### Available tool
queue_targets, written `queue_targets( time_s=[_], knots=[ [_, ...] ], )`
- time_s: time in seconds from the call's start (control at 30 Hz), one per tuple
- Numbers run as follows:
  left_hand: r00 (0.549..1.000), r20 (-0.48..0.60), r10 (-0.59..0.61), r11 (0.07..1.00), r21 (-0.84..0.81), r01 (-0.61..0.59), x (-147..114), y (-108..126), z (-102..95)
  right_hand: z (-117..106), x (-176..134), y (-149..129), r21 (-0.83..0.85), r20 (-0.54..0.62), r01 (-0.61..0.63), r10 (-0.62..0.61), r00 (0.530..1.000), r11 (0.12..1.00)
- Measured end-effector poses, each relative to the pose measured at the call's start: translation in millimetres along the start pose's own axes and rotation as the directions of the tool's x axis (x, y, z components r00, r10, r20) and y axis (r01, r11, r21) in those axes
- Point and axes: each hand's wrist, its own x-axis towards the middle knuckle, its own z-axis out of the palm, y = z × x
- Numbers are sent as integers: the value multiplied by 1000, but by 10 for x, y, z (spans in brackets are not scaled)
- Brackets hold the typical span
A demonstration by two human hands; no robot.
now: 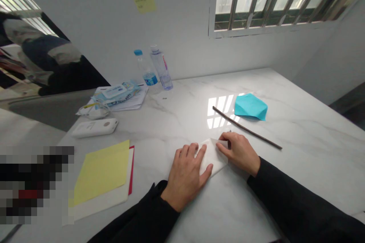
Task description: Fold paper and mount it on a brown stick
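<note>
The left hand point(186, 172) lies open, fingers spread, pressing the white paper point(214, 158) to the tabletop point(228, 209) between both hands — even pressure there should prevent slipping. The right hand point(241, 152) pinches its raised right edge, nearly closed. One corner points wallward; the long axis is unclear — partly covered.
</note>
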Motion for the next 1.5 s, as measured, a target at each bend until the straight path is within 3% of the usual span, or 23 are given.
queue_targets(
  time_s=[0.2, 0.4, 0.93, 1.2, 1.5],
  knots=[
    [995, -67, 73, 996, -54, -77, 15, -143, 141, 64, 195, -13, 68, 9, 63, -64, 998, 996],
    [989, 53, 140, 989, -49, -137, 53, -197, 245, 141, 164, 75, 141, -13, 16, -14, 1000, 990],
    [975, 192, 109, 986, -149, -81, 16, -117, -10, 239, 30, 162, 263, 30, -15, 7, 1000, 965],
    [979, 184, 84, 972, -233, -40, -26, -78, -102, 286, -25, 227, 262, -6, 36, -35, 999, 964],
    [984, 169, 56, 972, -235, -15, -52, -89, -69, 414, -75, 218, 316, -95, 128, -103, 990, 940]
  ],
)
